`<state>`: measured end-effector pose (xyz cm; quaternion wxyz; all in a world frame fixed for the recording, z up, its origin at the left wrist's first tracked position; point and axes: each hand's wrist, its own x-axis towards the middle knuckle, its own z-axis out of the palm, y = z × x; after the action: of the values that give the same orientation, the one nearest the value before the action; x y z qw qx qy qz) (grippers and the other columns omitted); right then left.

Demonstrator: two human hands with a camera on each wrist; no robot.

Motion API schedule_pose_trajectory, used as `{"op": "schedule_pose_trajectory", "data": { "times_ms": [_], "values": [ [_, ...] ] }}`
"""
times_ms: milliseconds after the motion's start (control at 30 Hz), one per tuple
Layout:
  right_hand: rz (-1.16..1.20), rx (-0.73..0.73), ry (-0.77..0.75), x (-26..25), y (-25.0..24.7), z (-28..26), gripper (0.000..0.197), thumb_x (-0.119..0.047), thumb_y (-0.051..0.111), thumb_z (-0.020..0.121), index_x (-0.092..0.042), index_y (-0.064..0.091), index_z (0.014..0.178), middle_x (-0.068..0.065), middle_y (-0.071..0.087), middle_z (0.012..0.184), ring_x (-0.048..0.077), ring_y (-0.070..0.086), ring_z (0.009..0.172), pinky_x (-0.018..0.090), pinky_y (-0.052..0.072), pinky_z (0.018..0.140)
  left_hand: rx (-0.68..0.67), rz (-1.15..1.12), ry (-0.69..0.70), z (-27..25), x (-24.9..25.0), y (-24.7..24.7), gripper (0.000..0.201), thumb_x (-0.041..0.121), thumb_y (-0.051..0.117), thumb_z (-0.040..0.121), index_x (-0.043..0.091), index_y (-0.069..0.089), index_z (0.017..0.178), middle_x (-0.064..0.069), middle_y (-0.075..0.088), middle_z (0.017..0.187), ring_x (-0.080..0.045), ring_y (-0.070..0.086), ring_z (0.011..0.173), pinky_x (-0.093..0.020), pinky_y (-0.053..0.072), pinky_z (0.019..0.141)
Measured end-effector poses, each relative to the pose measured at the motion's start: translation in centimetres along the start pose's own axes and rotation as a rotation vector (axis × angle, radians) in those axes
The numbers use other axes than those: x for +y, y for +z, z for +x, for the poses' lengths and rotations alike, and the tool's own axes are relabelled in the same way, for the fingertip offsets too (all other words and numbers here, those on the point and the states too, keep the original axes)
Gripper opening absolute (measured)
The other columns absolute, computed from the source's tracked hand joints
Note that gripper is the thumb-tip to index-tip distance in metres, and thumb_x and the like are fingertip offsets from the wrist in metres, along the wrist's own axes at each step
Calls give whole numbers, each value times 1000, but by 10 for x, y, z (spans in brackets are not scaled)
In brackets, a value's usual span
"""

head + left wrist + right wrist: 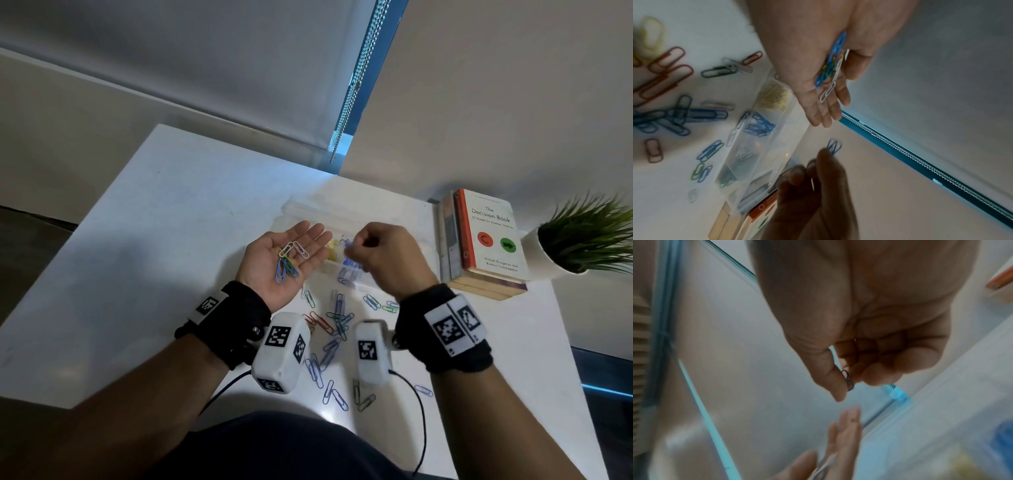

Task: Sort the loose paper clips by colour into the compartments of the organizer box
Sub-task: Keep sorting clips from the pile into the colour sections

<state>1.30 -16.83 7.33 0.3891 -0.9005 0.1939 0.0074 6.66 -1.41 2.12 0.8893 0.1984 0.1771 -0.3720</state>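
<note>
My left hand lies palm up, fingers straight, with a small heap of clips on it: white, blue, green and yellow ones. My right hand hovers just right of it over the clear organizer box, thumb and forefinger pinching one blue clip, also visible as the blue clip in the right wrist view. The box holds yellow clips, blue clips and pale clips in separate compartments. Loose clips of several colours lie on the white table in front of the box.
A stack of books stands right of the box, and a potted plant beyond it. The white table ends at a wall with a blind chain at the back. Both wrists carry camera units with cables.
</note>
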Motion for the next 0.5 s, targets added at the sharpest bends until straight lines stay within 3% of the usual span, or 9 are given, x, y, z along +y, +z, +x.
{"op": "schedule_pose_trajectory", "data": {
  "times_ms": [133,233,333,433,500],
  "values": [
    [-87,52,83,16,-11,23,15,-18,72,77,-12,62,68,-4,58,57,10,50,52,23,37,53,-27,18,-15,0,0,0,34,12,32,92,1,63,101,-20,67,114,-35,67,103,-49,52,89],
    [-200,22,159,26,-2,36,17,-22,71,79,-15,60,69,-1,59,64,16,54,65,23,36,54,-29,29,-26,0,0,0,36,13,32,93,0,63,106,-21,65,120,-35,64,111,-47,51,91],
    [-264,-5,198,32,10,40,18,-28,72,80,-14,62,74,4,65,77,21,58,78,25,40,63,-13,37,-32,0,0,-1,37,14,31,94,0,62,110,-22,65,120,-35,63,111,-48,52,91],
    [-267,66,136,24,13,33,22,-33,71,80,-14,64,87,2,63,81,18,56,79,25,40,66,-9,56,-37,1,1,-1,40,16,31,94,-1,60,115,-23,64,121,-37,61,114,-47,47,100],
    [-203,133,-13,9,12,22,18,-30,70,80,-14,66,88,-3,58,72,15,53,71,24,38,64,-6,75,-44,2,0,-1,41,19,32,95,-1,59,118,-23,64,121,-36,61,114,-47,43,102]
  ]
}}
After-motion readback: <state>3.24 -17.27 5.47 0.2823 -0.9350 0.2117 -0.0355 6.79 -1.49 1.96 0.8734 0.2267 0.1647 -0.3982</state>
